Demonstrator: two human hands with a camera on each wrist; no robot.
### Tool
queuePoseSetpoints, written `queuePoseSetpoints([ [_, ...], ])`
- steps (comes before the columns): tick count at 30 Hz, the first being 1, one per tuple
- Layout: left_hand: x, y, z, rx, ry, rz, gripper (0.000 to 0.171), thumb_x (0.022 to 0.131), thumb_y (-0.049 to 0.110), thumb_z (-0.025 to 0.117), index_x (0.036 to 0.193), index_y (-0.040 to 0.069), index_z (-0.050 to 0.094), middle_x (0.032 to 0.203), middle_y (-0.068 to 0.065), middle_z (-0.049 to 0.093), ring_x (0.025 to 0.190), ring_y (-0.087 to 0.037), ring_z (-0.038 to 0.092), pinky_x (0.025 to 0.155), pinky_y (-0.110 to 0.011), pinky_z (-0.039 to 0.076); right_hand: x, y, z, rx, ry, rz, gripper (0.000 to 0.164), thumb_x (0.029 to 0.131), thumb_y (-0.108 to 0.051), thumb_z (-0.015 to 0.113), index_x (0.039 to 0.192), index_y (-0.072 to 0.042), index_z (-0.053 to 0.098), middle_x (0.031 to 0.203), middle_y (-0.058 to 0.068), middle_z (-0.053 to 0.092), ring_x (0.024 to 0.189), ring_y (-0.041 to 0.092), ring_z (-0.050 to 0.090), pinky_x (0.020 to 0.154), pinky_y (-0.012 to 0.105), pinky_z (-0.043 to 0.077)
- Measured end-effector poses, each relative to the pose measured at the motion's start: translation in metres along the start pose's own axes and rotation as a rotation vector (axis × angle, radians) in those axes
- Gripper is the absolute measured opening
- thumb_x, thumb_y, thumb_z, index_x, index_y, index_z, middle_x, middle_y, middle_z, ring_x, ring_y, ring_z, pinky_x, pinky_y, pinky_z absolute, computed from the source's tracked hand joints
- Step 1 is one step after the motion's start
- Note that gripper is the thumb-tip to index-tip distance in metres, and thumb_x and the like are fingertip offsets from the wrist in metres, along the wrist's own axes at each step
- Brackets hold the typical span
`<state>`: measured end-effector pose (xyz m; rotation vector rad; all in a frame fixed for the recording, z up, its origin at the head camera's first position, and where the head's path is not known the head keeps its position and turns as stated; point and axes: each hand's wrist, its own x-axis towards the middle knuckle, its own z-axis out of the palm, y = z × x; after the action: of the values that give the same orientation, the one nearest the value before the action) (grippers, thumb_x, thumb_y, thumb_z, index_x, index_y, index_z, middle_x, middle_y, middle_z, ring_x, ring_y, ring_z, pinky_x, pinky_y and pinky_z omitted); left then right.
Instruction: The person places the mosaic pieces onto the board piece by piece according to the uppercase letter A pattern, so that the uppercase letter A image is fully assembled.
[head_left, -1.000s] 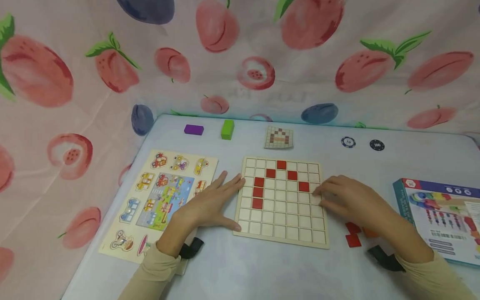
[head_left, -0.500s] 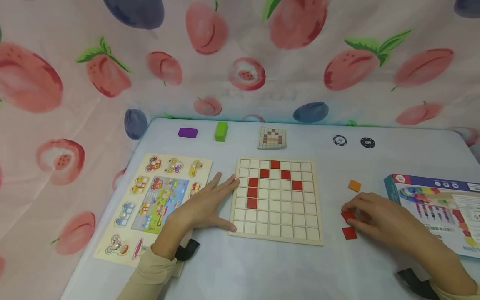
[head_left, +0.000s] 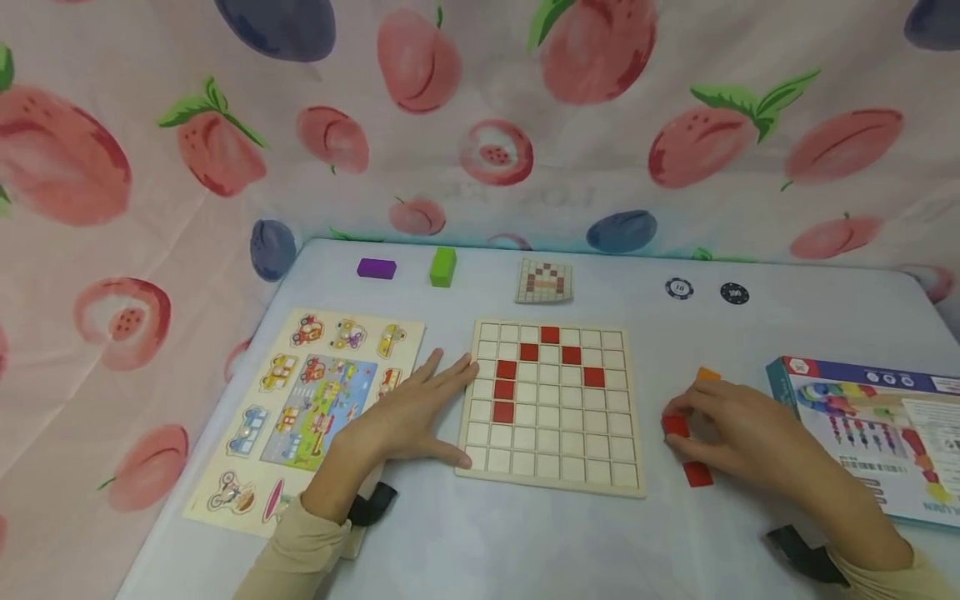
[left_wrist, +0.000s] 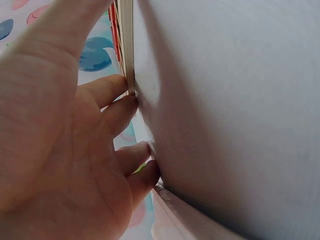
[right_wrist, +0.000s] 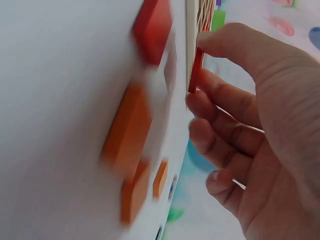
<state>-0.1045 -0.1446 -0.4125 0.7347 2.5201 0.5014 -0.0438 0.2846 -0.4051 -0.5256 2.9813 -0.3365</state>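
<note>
A wooden grid board lies mid-table with several red square tiles set in its upper cells. My left hand is spread along its left side, fingertips and thumb at the edge. Right of the board, my right hand pinches a red tile between thumb and index finger; in the right wrist view that tile stands edge-on in the pinch. Another red tile rests just below this hand. An orange tile shows above it, and more orange tiles appear in the right wrist view.
A small pattern card sits behind the board. Left of the board is a vehicle puzzle. Purple and green blocks stand at the back left, two round chips at the back right. A toy box lies at far right.
My right hand has moved from the board's right edge to the loose tiles, pinched a red one and shifted slightly left with it. The left hand has kept its place at the board.
</note>
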Motion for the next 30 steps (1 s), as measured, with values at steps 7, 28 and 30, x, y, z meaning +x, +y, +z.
queuePoseSetpoints([
  [7, -0.002, -0.002, 0.002, -0.007, 0.002, 0.001, 0.124, 0.074, 0.060, 0.093, 0.172, 0.027, 0.024, 0.181, 0.009, 0.013, 0.170, -0.036, 0.001, 0.128, -0.066, 0.032, 0.036, -0.038, 0.010, 0.007, 0.089, -0.069, 0.031, 0.084, -0.043, 0.088, 0.103, -0.020, 0.080, 0.098, -0.005, 0.075, 0.082, 0.011, 0.060, 0.077, 0.039, 0.058],
  [28, 0.000, 0.000, -0.002, -0.005, -0.015, -0.006, 0.126, 0.074, 0.062, 0.092, 0.172, 0.030, 0.019, 0.181, 0.012, 0.009, 0.170, -0.033, -0.003, 0.128, -0.068, 0.031, 0.032, -0.040, 0.007, 0.072, -0.029, -0.092, 0.020, 0.086, -0.042, 0.088, 0.103, -0.033, 0.079, 0.107, -0.011, 0.075, 0.102, 0.017, 0.070, 0.093, 0.050, 0.060],
  [30, 0.000, 0.000, -0.003, 0.001, -0.014, -0.003, 0.126, 0.074, 0.062, 0.092, 0.172, 0.030, 0.020, 0.181, 0.011, 0.010, 0.170, -0.034, -0.002, 0.128, -0.068, 0.031, 0.017, -0.031, 0.005, 0.075, -0.069, -0.060, 0.026, 0.084, -0.046, 0.089, 0.105, -0.038, 0.077, 0.112, -0.014, 0.075, 0.107, 0.016, 0.070, 0.095, 0.051, 0.061],
])
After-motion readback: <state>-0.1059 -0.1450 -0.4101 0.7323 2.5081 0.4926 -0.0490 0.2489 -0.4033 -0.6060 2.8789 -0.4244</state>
